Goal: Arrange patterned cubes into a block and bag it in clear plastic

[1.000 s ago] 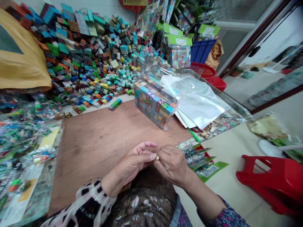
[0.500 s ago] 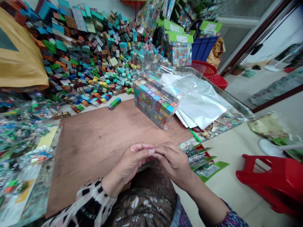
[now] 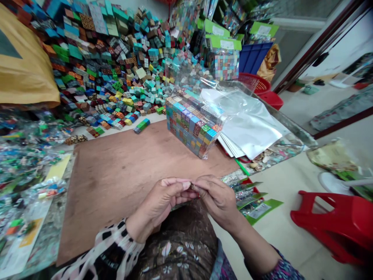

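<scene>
My left hand (image 3: 161, 202) and my right hand (image 3: 217, 198) meet at the near edge of a brown board (image 3: 122, 175), fingertips pinched together over my lap. Between the fingertips is something small that I cannot make out. Both hands have curled, closed fingers. Beyond them on the board stands a clear bag packed with small coloured blocks (image 3: 190, 124), its top open and crumpled.
A big heap of loose coloured blocks (image 3: 110, 66) fills the back left. A stack of clear plastic bags (image 3: 247, 128) lies right of the board. Filled bags with green headers (image 3: 224, 58) stand at the back. A red stool (image 3: 335, 225) is on the floor to the right.
My fingertips have closed tighter together and shifted slightly; the pale bit seen between them a second ago is hidden. The view has tilted a little.
</scene>
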### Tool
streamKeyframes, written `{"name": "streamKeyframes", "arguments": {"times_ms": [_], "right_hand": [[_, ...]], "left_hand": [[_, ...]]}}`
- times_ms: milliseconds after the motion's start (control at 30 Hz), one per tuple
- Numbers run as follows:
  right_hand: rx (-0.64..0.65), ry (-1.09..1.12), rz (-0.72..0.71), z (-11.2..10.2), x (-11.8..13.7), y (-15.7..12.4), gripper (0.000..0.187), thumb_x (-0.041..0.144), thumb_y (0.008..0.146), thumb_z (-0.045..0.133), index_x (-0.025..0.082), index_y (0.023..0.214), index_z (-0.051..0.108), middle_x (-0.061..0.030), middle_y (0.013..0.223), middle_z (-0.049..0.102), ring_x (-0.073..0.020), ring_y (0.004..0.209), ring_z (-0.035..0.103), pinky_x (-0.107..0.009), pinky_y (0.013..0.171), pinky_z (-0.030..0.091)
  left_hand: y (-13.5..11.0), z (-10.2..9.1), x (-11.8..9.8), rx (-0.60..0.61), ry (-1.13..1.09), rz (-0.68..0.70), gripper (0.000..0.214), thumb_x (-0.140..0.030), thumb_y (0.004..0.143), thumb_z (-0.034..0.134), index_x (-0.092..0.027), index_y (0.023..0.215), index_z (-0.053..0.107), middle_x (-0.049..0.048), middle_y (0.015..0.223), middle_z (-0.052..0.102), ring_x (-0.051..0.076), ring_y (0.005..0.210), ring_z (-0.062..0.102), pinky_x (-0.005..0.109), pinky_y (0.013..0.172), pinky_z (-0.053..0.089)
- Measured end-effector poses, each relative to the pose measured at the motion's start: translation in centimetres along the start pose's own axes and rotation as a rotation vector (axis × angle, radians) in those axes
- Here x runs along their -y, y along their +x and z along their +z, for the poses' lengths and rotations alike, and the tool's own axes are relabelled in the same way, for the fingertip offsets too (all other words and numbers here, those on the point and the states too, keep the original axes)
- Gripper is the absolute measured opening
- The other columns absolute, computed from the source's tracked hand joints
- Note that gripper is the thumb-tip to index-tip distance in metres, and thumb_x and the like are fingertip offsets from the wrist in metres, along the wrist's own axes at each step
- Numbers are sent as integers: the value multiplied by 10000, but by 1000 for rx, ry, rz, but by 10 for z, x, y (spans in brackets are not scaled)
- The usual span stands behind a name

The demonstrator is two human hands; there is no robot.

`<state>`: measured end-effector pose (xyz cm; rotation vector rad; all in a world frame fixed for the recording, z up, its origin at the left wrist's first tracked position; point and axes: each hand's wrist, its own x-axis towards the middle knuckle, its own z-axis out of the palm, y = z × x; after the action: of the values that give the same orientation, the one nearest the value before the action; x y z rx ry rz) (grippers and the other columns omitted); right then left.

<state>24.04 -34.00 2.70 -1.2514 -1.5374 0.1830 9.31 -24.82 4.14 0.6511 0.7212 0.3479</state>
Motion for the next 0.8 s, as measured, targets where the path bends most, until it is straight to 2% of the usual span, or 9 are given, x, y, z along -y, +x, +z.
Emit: {"name": "streamKeyframes", "arguments": {"times_ms": [133, 333, 500, 667, 800], "right_hand": [[-9, 138, 176, -3, -1, 0, 224, 96, 901, 599, 244, 1022, 717, -27, 875, 721, -143, 826, 674, -255, 749, 536], [-104, 342, 447, 2, -5, -7, 148, 195, 893, 652, 298, 938, 748, 12, 854, 698, -133, 827, 642, -256, 762, 495], [-155, 513, 580, 9, -9, -12, 95, 249, 874, 684, 312, 889, 753, 28, 838, 675, -128, 824, 612, -254, 771, 467], [-181, 611, 683, 13, -11, -14, 36, 306, 836, 733, 296, 854, 762, 27, 842, 684, -127, 832, 614, -256, 783, 459], [-243, 863, 880, 19, -8, -11, 157, 376, 722, 830, 268, 813, 762, 30, 808, 719, -114, 782, 629, -241, 766, 473]], "left_hand": [[1, 0, 1, -1, -30, -27, 330, -298, 628, 881, -79, 852, 777, 129, 825, 784, 182, 709, 738, 282, 755, 590], [0, 1, 1, -9, -85, -63, 372, -298, 572, 919, -93, 843, 769, 120, 784, 780, 195, 711, 744, 286, 732, 607], [-1, 3, 0, -7, -116, -81, 396, -302, 549, 932, -97, 838, 755, 120, 760, 776, 198, 701, 744, 304, 738, 614], [0, 5, 0, -20, -120, -91, 355, -319, 583, 916, -102, 796, 733, 116, 725, 766, 196, 669, 740, 298, 699, 617], [2, 3, 2, -9, -121, -87, 316, -327, 640, 886, -103, 789, 718, 116, 710, 759, 180, 623, 727, 292, 674, 617]]}}
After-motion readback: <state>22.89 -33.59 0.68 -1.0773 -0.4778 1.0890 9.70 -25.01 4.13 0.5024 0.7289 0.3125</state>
